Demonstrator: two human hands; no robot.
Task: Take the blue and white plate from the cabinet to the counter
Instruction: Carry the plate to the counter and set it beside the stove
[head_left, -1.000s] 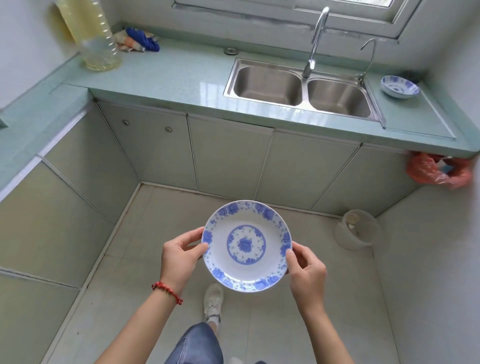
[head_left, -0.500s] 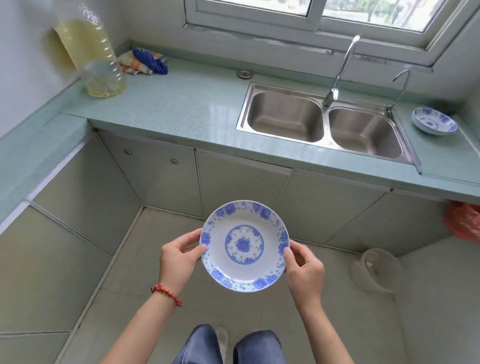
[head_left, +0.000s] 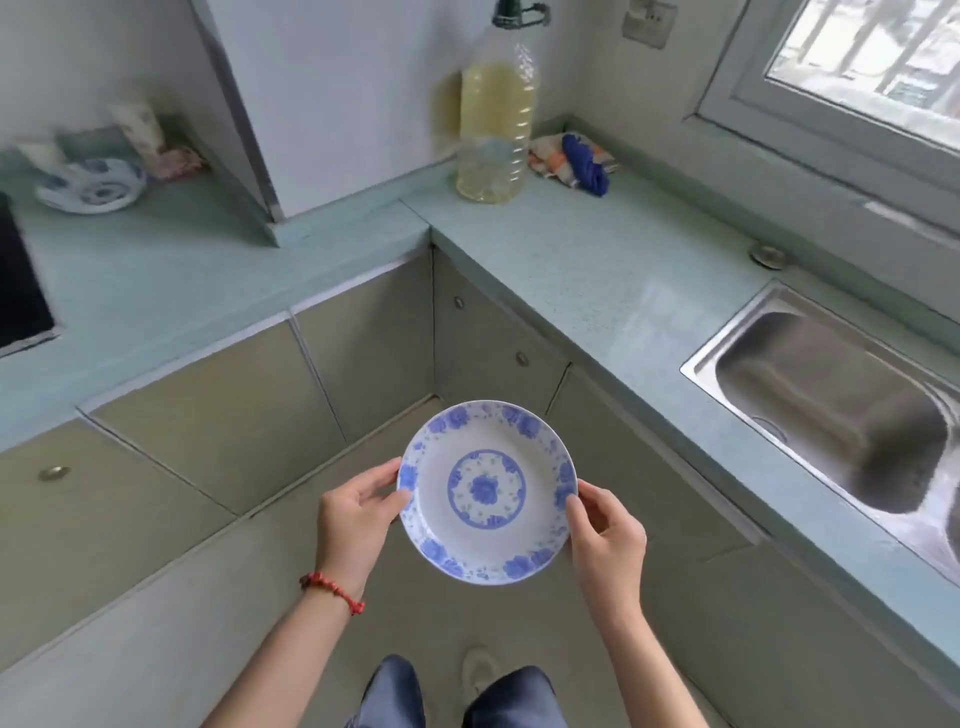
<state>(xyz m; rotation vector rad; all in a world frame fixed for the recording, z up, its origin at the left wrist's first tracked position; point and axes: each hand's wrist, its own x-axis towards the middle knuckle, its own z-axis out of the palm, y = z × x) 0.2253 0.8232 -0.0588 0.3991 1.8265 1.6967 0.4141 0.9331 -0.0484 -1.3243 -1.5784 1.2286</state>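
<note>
The view has swung left since a moment ago: the sink (head_left: 841, 415) now sits at the right edge, and the corner of the pale green worktop (head_left: 571, 270) fills the middle, with the big bottle of yellowish liquid (head_left: 496, 119) standing there beside a crumpled blue and orange cloth (head_left: 574, 161). The blue and white plate (head_left: 487, 491) is carried as before, face up, out over the floor in front of the cabinet doors. Left hand (head_left: 356, 525) and right hand (head_left: 605, 535) pinch opposite rims, fingers clamped on it. Another patterned dish (head_left: 91, 184) shows far left, blurred. No writing is readable anywhere.
</note>
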